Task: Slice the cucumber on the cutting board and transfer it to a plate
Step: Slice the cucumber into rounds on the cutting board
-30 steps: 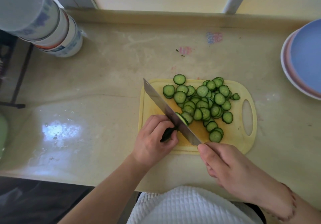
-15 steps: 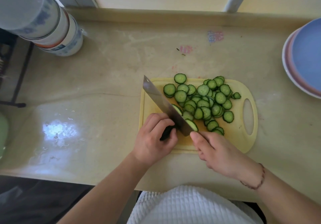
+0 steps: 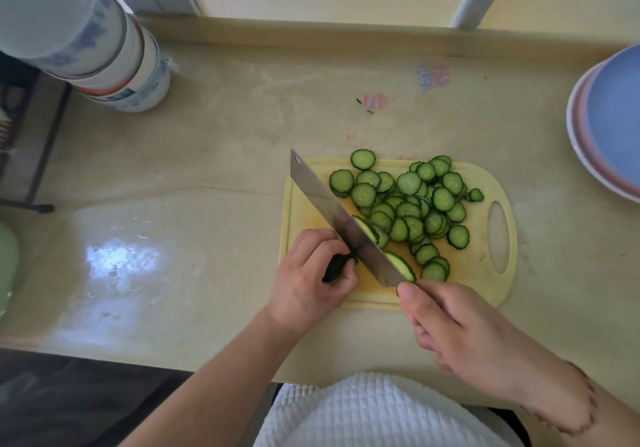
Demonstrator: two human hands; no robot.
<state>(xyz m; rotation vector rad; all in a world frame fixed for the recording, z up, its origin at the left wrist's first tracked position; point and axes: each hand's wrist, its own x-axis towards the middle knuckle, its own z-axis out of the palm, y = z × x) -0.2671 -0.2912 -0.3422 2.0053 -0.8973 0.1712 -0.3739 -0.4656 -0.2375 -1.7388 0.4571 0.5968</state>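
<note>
We see the left hand (image 3: 308, 280) curled round the dark cucumber (image 3: 337, 266) stub, pinning it to the yellow board (image 3: 485, 273) near the board's near-left corner. The right hand (image 3: 460, 328) grips the handle of the knife (image 3: 343, 221), which our view hides under the fingers; the blade runs diagonally across the board's left half, its edge against the stub. 2 fresh slices lean on the blade's right face. The slices (image 3: 408, 200) lie heaped over the board's middle and far side, 1 overhanging the far edge. Stacked plates (image 3: 609, 127) sit at the counter's (image 3: 207, 169) right edge, well apart from the board. Stacked bowls (image 3: 104, 58) stand far left.
</note>
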